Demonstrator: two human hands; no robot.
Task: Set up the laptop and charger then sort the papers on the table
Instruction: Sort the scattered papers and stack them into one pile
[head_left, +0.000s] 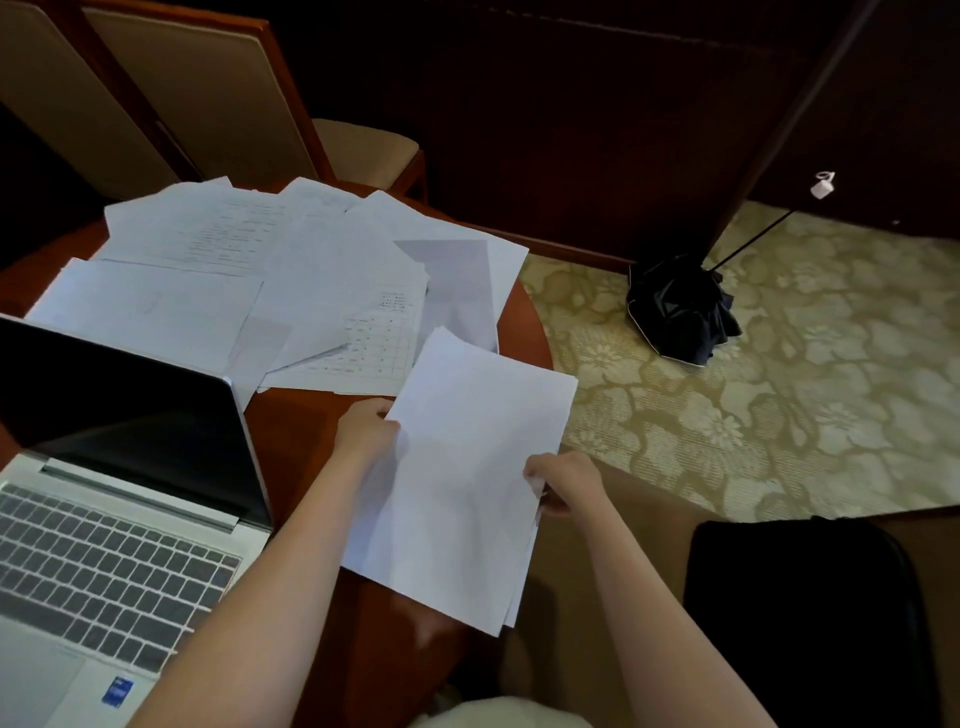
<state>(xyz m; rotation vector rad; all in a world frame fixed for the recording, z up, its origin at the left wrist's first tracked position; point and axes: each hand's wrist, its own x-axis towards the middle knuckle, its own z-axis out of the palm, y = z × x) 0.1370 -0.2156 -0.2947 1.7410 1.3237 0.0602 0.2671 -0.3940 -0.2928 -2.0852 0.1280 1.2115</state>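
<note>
While your left hand (366, 431) and right hand (563, 483) pinch the gathered stack (467, 467) over the table's (311, 441) right edge, sorting is underway; loose papers (291, 270) behind the open laptop (119, 499) likely come next.

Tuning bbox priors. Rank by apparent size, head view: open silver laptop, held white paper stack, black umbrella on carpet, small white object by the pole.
1. Open silver laptop, nearest and cropped.
2. Held white paper stack.
3. Black umbrella, farther away.
4. Small white object.

laptop (119, 499) left, papers (291, 275) behind
</note>
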